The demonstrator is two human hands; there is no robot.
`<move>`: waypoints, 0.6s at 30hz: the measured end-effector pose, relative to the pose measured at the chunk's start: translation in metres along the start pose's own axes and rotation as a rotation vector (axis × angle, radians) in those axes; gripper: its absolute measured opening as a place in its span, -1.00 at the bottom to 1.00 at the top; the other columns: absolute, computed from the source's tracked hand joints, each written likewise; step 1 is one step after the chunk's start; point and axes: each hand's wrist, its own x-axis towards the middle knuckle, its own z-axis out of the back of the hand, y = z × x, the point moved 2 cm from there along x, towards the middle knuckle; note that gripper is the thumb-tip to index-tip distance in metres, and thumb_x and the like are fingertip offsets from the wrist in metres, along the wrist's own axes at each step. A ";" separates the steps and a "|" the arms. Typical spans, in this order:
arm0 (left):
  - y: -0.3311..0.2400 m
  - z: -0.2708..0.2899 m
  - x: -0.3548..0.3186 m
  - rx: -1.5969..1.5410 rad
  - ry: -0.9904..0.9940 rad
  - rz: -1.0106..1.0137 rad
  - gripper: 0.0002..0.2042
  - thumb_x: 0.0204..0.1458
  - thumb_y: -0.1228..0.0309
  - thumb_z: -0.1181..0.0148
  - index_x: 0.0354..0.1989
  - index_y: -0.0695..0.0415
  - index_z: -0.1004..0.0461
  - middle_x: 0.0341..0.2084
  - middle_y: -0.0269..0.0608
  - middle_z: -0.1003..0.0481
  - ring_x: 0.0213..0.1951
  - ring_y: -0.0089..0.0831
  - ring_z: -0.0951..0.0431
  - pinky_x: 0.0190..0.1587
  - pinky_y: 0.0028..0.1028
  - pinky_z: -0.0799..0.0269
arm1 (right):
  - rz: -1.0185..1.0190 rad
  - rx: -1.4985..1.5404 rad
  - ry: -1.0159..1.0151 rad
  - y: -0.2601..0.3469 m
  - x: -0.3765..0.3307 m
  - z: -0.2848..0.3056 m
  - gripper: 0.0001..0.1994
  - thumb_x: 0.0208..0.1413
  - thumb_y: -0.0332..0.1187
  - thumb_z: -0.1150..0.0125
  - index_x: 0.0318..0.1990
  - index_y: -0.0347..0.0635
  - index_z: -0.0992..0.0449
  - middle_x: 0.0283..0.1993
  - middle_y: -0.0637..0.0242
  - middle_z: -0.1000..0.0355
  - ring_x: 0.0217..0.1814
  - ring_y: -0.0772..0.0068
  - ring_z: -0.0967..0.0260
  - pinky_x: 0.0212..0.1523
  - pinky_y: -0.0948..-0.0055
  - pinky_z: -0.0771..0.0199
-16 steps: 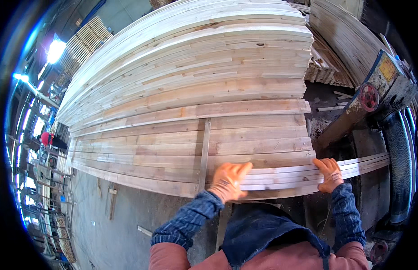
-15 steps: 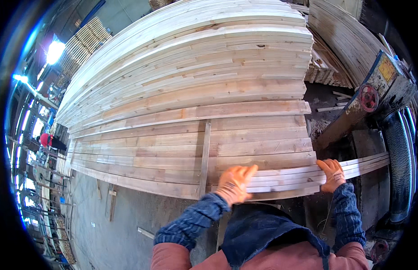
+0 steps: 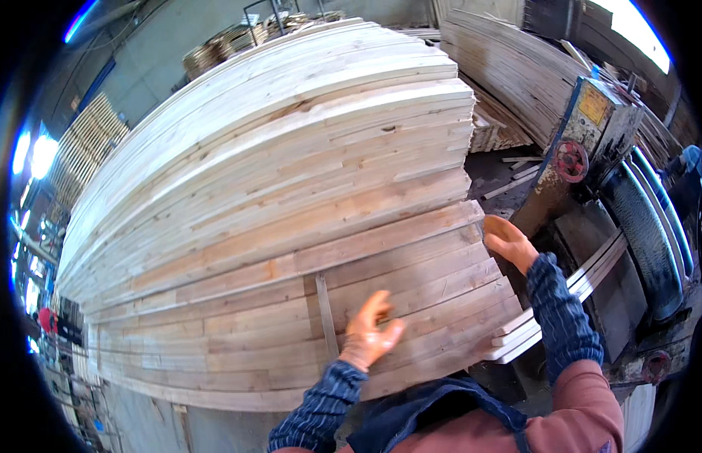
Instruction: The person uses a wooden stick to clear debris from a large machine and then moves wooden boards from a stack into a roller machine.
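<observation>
My left hand (image 3: 372, 332), in an orange glove, hovers over or lightly touches the layer of light wooden boards (image 3: 426, 298), its fingers apart and nothing in them. At the right end of a long raised board (image 3: 381, 243), beside the big stack, my gloved right hand (image 3: 509, 241) lies against the cut end with fingers stretched out. Under and beyond my right forearm, several narrow wooden strips (image 3: 521, 337) run from the boards' corner toward the machine. A thin crosswise stick (image 3: 326, 313) lies on the boards left of my left hand.
A tall stack of planks (image 3: 290, 151) rises on the far side. To the right stands a worn machine with a red handwheel (image 3: 570, 160) and a dark curved roller-like part (image 3: 641, 234). Offcuts (image 3: 513, 181) lie on the floor behind. A person in red (image 3: 47, 320) is at far left.
My hands have let go of the narrow strips. My right hand has moved up to the raised board's end, and my left hand has moved left over the boards. The view has turned right.
</observation>
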 end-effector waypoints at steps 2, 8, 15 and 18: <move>0.042 0.046 0.000 -0.074 -0.250 0.202 -0.28 -0.03 0.37 -0.44 0.32 0.22 -0.26 0.02 0.10 -0.53 0.05 -0.13 -0.58 0.13 -0.24 -0.52 | -0.027 0.051 -0.053 0.002 0.042 -0.012 -0.29 0.18 -0.25 -0.35 0.42 -0.28 -0.19 0.43 0.06 -0.24 0.47 0.17 -0.19 0.44 0.28 -0.17; 0.122 0.146 -0.018 -0.552 -0.774 0.300 -0.39 0.13 0.52 -0.32 0.35 0.18 -0.21 -0.12 -0.31 -0.53 0.03 -0.47 -0.48 0.17 -0.42 -0.37 | -0.122 0.151 -0.168 -0.045 0.202 -0.010 -0.14 0.12 -0.07 -0.42 0.47 -0.20 -0.10 0.43 0.11 -0.21 0.50 0.23 -0.12 0.42 0.25 -0.19; 0.126 0.164 -0.033 -0.657 -0.963 0.336 -0.45 0.14 0.49 -0.32 0.29 0.22 -0.26 -0.37 -0.50 -0.36 -0.15 -0.59 -0.40 0.10 -0.51 -0.29 | -0.359 0.496 0.210 -0.071 0.250 -0.007 -0.48 0.18 -0.08 -0.25 0.23 -0.09 -0.43 0.15 0.26 -0.49 0.16 0.18 -0.44 0.17 0.02 -0.46; 0.130 0.160 -0.023 -0.728 -0.982 0.329 -0.35 0.09 0.58 -0.34 0.35 0.06 -0.19 -0.20 -0.52 -0.37 -0.09 -0.68 -0.31 0.19 -0.50 -0.15 | -0.294 0.487 0.207 -0.104 0.255 0.030 -0.47 0.20 -0.05 -0.18 0.27 -0.09 -0.40 0.23 0.22 -0.45 0.23 0.11 -0.40 0.26 0.06 -0.40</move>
